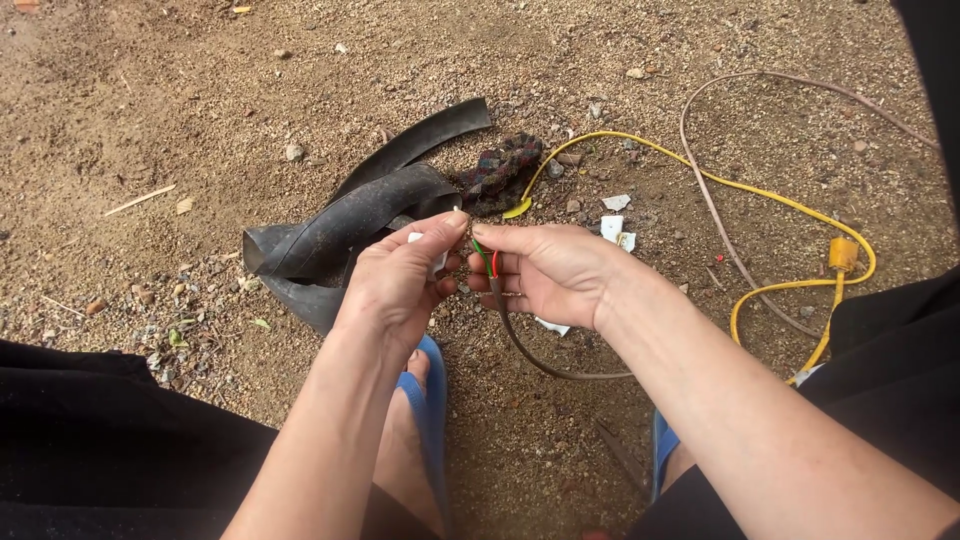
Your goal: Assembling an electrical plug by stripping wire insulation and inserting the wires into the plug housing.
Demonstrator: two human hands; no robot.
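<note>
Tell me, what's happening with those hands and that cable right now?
Left hand pinching a small white piece. Right hand gripping brown cable, red and green wires showing. Black rubber strip behind; nothing between hands.

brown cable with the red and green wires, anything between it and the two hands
Nothing visible: the right hand holds the brown cable directly, and the left hand pinches at its red and green wires.
</note>
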